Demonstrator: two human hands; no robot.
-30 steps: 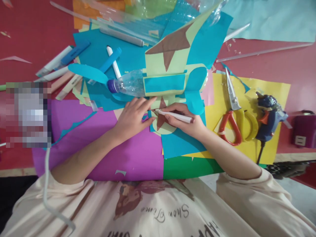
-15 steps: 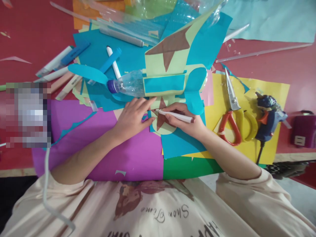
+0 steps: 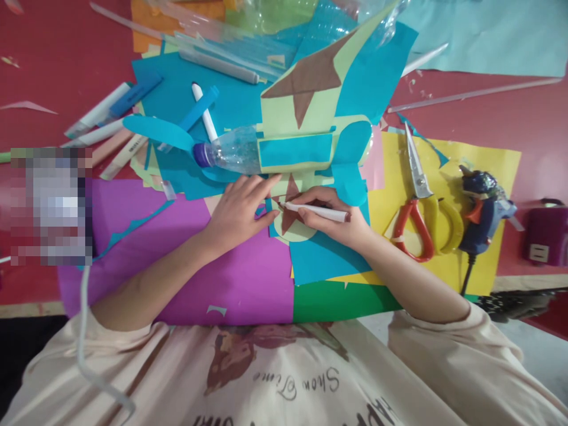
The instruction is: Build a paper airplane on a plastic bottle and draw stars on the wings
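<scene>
A paper aeroplane (image 3: 306,142) built on a clear plastic bottle (image 3: 233,151) lies across the coloured sheets, with pale green wings, blue strips and a brown star. My right hand (image 3: 331,216) is closed round a white marker (image 3: 317,210), whose tip touches the brown star (image 3: 288,207) on the near wing. My left hand (image 3: 242,210) rests on the same wing beside the star, fingers stretched out flat and pressing the paper down.
Red-handled scissors (image 3: 415,204) and a blue glue gun (image 3: 483,207) lie on the yellow sheet (image 3: 497,165) at right. Several markers (image 3: 110,109) are scattered at the upper left. Purple (image 3: 186,260), green (image 3: 337,299) and blue sheets cover the red table (image 3: 53,59).
The marker tip has shifted slightly left along the star. My left hand has stayed where it was.
</scene>
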